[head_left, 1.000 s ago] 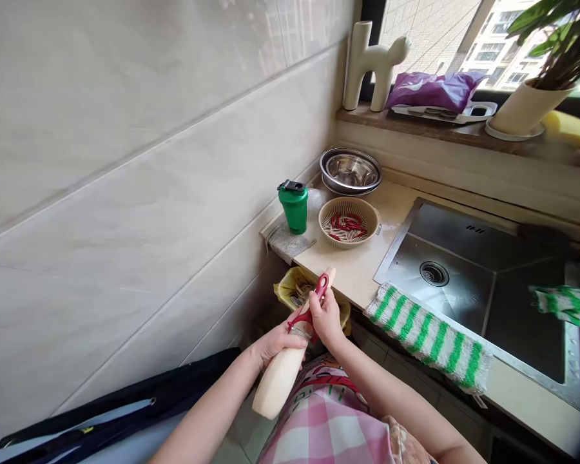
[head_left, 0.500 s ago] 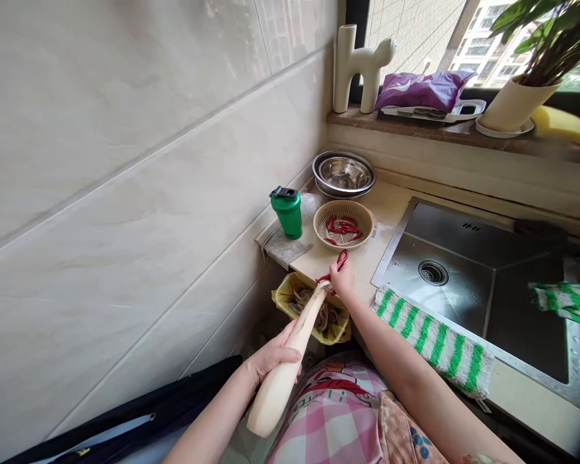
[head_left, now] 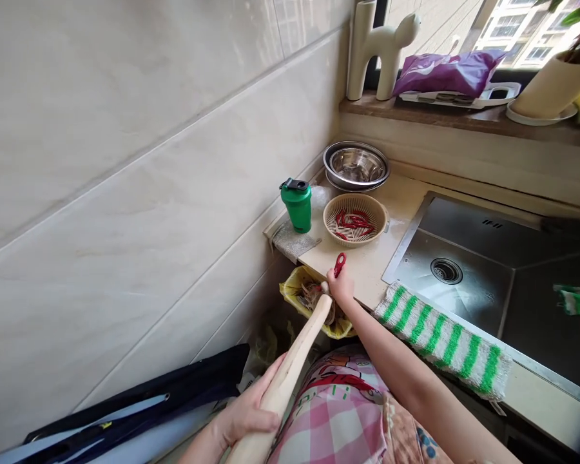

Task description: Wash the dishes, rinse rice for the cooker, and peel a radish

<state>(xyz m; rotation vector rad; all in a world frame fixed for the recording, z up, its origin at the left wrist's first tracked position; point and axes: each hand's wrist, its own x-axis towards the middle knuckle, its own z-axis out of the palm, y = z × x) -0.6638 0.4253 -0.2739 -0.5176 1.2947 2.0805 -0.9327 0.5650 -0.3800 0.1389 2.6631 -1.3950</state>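
Observation:
My left hand [head_left: 251,412] is wrapped around the thick lower part of a long, pale peeled vegetable [head_left: 297,351], whose narrow end points up and away. Just beyond that end, my right hand [head_left: 341,285] is closed on a red-handled peeler [head_left: 339,264]; its blade is hard to make out. A small pale piece shows beside the right fingers, apart from the vegetable's tip. Under both lies a bin with a yellow liner [head_left: 292,283], holding peelings [head_left: 310,294].
On the counter are a green shaker [head_left: 298,206], a beige basket of red chilies [head_left: 355,221], steel bowls [head_left: 356,167] and a green-striped cloth [head_left: 444,338] by the sink [head_left: 464,245]. A wall [head_left: 125,193] rises at left.
My left hand and the vegetable have moved down and toward me. The peeler has come off the vegetable's narrow end, and a small piece is now separate there. The view has shifted slightly.

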